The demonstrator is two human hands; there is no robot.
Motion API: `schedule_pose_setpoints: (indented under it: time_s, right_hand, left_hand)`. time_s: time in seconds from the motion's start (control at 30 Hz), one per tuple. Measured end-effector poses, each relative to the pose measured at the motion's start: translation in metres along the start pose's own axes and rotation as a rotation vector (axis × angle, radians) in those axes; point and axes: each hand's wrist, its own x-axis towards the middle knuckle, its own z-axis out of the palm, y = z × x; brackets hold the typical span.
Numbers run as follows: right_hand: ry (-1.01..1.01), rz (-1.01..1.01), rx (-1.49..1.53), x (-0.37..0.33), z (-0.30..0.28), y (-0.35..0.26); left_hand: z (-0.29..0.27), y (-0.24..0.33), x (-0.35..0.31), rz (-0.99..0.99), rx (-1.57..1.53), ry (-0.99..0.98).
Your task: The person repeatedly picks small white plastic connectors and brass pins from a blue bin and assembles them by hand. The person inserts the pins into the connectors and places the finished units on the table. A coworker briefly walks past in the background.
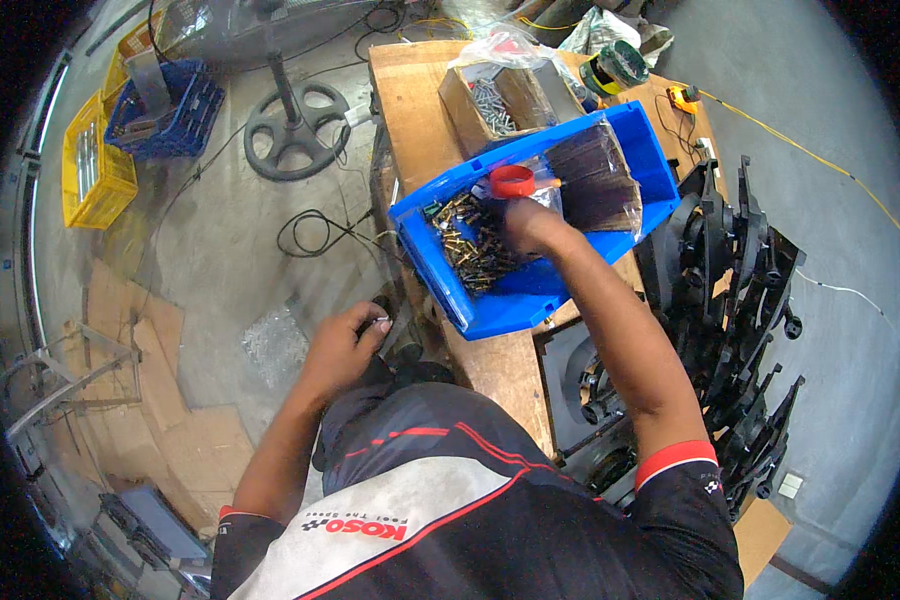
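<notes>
A blue plastic bin (490,325) stands tilted across the wooden table, with a pile of brass-coloured and dark bolts (465,245) in its left part. My right hand (532,226) reaches into the bin at the right edge of the pile. Its fingers are dark and blurred, so their hold cannot be made out. Just beyond that hand is a round red ring-shaped piece (512,181), beside clear plastic. My left hand (345,345) hangs left of the table, thumb and fingers pinched together. A small silvery metal piece (383,319) shows at its fingertips.
Behind the bin sits a cardboard box (460,108) of silver screws (492,108), with a dark green tub (615,68) nearby. Black metal frames (715,240) are stacked on the right. Yellow crate (105,190), blue crate (185,110) and a black wheel-shaped base (295,130) stand left.
</notes>
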Motion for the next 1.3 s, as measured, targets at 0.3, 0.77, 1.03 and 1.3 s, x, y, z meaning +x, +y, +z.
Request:
schedule_pose_setpoints:
  time_s: [0.3,0.77,1.03,1.3]
  right_hand:
    - [-0.073,-0.041,0.023,0.018,-0.011,-0.024]
    - [0.044,0.009,0.220,-0.001,-0.002,-0.007]
    - [0.146,-0.048,0.069,0.026,0.017,0.011]
    - [0.216,-0.072,0.628,0.045,0.037,0.034]
  left_hand:
    - [0.008,-0.002,-0.005,0.036,0.036,0.019]
    - [0.004,-0.001,-0.007,-0.009,0.037,0.005]
    - [-0.005,0.009,-0.007,-0.082,0.090,-0.018]
    - [0.008,-0.003,-0.006,0.010,0.089,0.008]
